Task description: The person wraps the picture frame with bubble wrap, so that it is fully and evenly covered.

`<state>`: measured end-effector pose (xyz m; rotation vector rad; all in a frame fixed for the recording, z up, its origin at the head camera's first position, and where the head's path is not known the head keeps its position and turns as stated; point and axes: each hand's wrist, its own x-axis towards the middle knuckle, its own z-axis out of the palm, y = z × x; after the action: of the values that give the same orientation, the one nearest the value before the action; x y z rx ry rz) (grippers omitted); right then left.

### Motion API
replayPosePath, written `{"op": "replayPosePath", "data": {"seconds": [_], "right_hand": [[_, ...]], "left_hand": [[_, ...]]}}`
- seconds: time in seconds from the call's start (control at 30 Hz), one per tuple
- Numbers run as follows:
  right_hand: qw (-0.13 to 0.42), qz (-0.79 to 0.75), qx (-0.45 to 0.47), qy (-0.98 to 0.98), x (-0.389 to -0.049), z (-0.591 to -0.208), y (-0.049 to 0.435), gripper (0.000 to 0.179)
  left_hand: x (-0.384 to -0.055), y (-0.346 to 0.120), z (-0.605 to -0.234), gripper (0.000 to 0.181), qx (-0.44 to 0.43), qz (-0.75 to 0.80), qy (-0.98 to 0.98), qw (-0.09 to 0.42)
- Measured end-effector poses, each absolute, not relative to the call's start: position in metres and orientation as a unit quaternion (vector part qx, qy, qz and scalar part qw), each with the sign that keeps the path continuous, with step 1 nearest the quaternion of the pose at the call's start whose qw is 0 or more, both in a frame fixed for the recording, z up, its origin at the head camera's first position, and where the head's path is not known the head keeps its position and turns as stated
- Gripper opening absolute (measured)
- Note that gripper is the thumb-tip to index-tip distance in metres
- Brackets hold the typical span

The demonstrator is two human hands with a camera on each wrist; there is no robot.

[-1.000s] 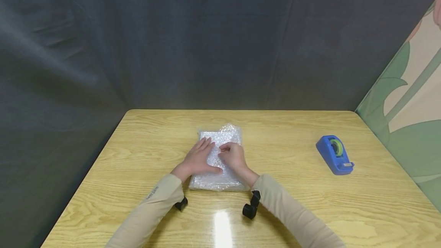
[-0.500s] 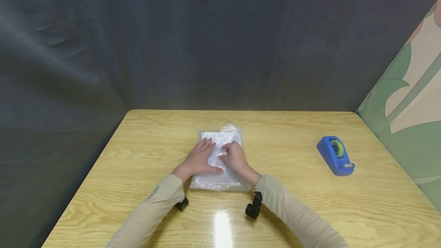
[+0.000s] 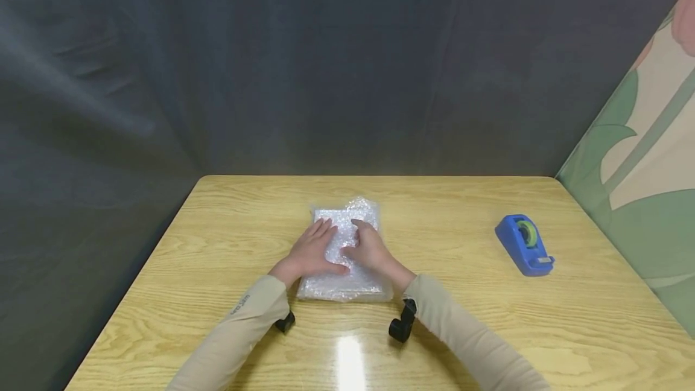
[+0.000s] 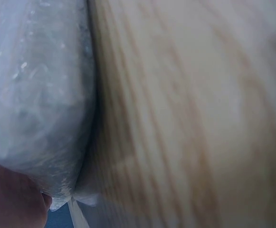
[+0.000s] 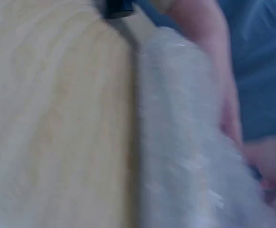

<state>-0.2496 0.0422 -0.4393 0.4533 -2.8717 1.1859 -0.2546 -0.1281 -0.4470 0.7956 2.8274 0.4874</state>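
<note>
A flat package wrapped in clear bubble wrap (image 3: pixel 339 287) lies near the middle of the table, its crumpled end sticking up past the far edge. My left hand (image 3: pixel 314 255) rests spread on the package's left half, thumb reaching toward me across the wrap. Over the right half is my right hand (image 3: pixel 371 252), its index finger and thumb apart with nothing visible between them. The left wrist view has the wrapped side (image 4: pixel 42 95) of the package close up, standing on the wood. A long wrapped edge (image 5: pixel 176 118) appears blurred in the right wrist view.
A blue tape dispenser (image 3: pixel 523 246) with a greenish-yellow roll stands at the right of the wooden table (image 3: pixel 217 222). Dark cloth (image 3: pixel 326 65) hangs behind and at the left; a leaf-patterned panel (image 3: pixel 646 198) borders the right side.
My right finger and thumb, bent close together before, have spread apart over the wrap. The left hand stays in place on the package.
</note>
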Motion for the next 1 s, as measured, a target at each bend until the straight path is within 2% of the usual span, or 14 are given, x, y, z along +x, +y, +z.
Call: {"op": "replayPosePath", "data": {"seconds": [0.07,0.13,0.3,0.4,0.53,0.8,1.0], "right_hand": [[-0.039,0.395,0.172,-0.902,-0.253,-0.436,0.047,0.082],[-0.053,0.391,0.214,-0.893,-0.255,-0.434,0.053,0.077],[0.005,0.372,0.29,-0.882,-0.261,-0.44,0.06,0.031],[0.035,0.363,0.315,-0.876,-0.263,-0.446,0.061,0.021],[0.057,0.326,0.339,-0.881,-0.264,-0.452,0.061,0.026],[0.05,0.262,0.348,-0.899,-0.267,-0.45,0.06,0.036],[-0.01,0.244,0.339,-0.909,-0.27,-0.443,0.063,0.052]], "left_hand": [[-0.255,-0.129,-0.447,0.103,0.265,0.164,0.946,0.083],[-0.255,-0.13,-0.448,0.103,0.266,0.167,0.946,0.081],[-0.254,-0.132,-0.449,0.103,0.268,0.173,0.944,0.084],[-0.254,-0.131,-0.449,0.102,0.267,0.171,0.944,0.089],[-0.255,-0.129,-0.45,0.101,0.268,0.164,0.945,0.091],[-0.256,-0.129,-0.449,0.101,0.269,0.156,0.946,0.086],[-0.256,-0.128,-0.447,0.101,0.282,0.154,0.944,0.076]]}}
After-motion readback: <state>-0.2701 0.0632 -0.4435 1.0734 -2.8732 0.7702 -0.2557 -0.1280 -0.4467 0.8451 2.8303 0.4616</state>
